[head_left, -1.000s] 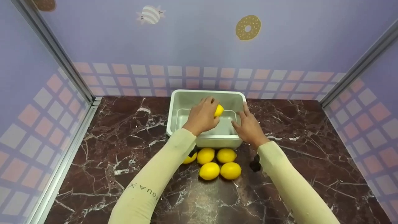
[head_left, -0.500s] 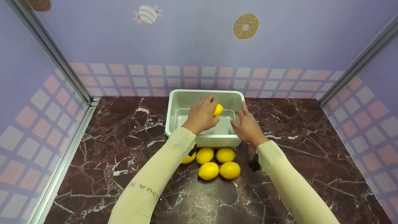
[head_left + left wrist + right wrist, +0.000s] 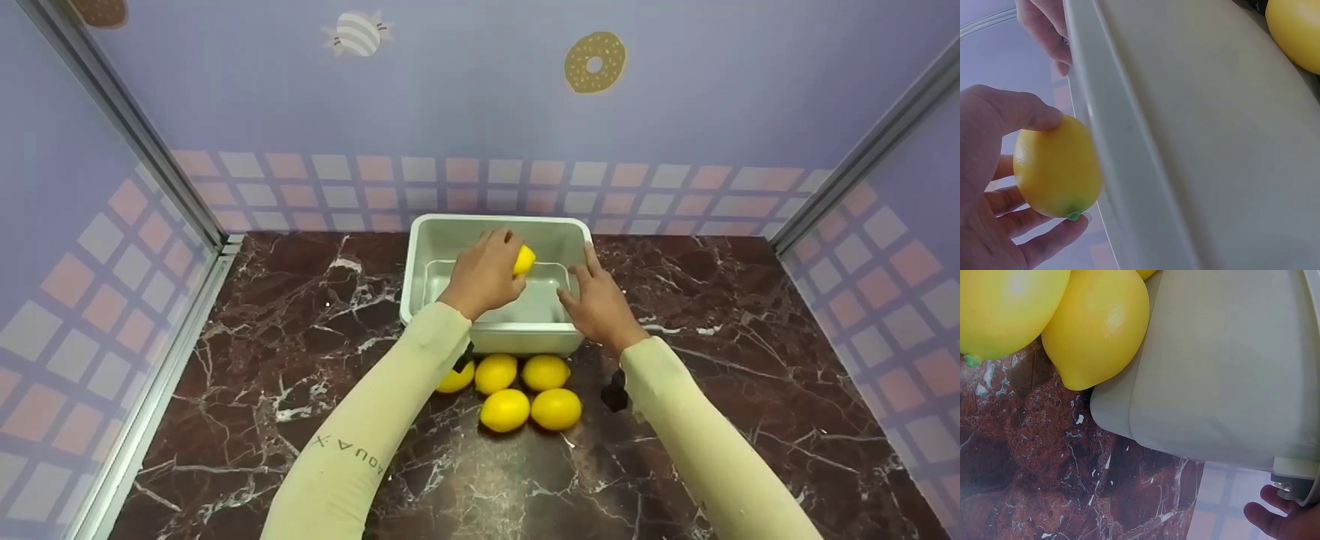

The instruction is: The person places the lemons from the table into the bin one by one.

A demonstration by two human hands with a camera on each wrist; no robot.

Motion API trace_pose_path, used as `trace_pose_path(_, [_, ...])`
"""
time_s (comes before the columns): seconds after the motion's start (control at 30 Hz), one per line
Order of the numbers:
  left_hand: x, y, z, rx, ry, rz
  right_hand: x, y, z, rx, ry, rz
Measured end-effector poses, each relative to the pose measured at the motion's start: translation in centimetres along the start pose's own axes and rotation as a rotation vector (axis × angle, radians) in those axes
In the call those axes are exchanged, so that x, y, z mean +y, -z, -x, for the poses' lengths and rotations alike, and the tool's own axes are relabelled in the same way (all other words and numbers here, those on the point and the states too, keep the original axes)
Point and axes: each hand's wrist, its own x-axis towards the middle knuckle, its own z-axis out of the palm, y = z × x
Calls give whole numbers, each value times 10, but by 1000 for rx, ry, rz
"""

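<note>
My left hand [image 3: 480,274] holds a yellow lemon [image 3: 525,260] over the inside of a pale rectangular bin [image 3: 525,343]. In the left wrist view, the thumb lies on one side of this lemon [image 3: 1058,169] and the fingers curve round the other; a small green tip shows at its end. My right hand [image 3: 600,307] grips the bin's right rim, its thumb on the inner side. The right wrist view shows only its fingertips [image 3: 1266,514] by the rim. Several more lemons [image 3: 504,411] sit in front of the bin, one partly hidden by the left sleeve.
The bin stands on a dark red marbled tabletop [image 3: 300,360] near the back wall [image 3: 480,105]. Patterned panels [image 3: 82,277] close in the left and right sides. A black wrist device [image 3: 615,391] shows below the right wrist.
The left hand, still holding the lemon, has shifted very slightly away from the person. The right hand, the bin and the lemons on the table keep their places.
</note>
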Motion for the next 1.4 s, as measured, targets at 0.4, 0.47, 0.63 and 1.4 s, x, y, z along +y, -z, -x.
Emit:
trace_pose_path(0.4, [0,3,-1,15,-8,-1,0,0,0,9,9,10])
trace_pose_path(0.47, [0,3,-1,17,-9,-4,1,-1,0,10,13,11])
trace_pose_path(0.63, [0,4,-2,17,-13,-11,2,-1,-1,3,14,2])
trace_pose_path(1.4, [-4,4,0,47,-9,-11,1,-1,-1,21,17,10])
